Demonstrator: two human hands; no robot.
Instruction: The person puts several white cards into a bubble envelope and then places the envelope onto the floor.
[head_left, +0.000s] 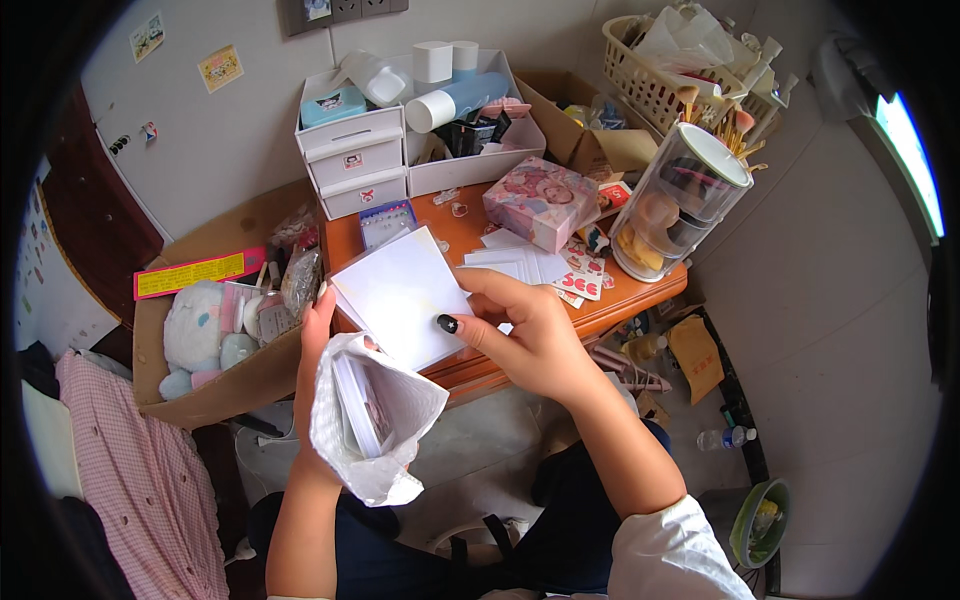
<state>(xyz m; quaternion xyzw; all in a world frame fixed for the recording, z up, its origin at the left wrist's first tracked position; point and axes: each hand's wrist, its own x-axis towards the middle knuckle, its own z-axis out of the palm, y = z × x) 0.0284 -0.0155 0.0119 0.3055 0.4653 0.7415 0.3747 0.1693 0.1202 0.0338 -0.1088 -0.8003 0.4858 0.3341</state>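
My left hand (311, 375) grips a white bubble mailer (427, 390) from its left side, its mouth open towards me. Inside the mailer stands a stack of white-edged cards (354, 405). Between the thumb and fingers of my right hand (517, 326) is a square white card (397, 292), or a thin stack of them, held just above the mailer's mouth. My left fingertips reach close to the card's left edge; whether they touch it I cannot tell. Beyond my right hand, several white cards or envelopes (517, 261) lie on the wooden table (442, 217).
A patterned pink box (544, 199) and a clear brush organizer (679, 206) stand on the table's right. White drawers (356, 161) stand at the back. To the left is a cardboard box (217, 401) with a plush toy (196, 326). A trash bin (761, 525) is at lower right.
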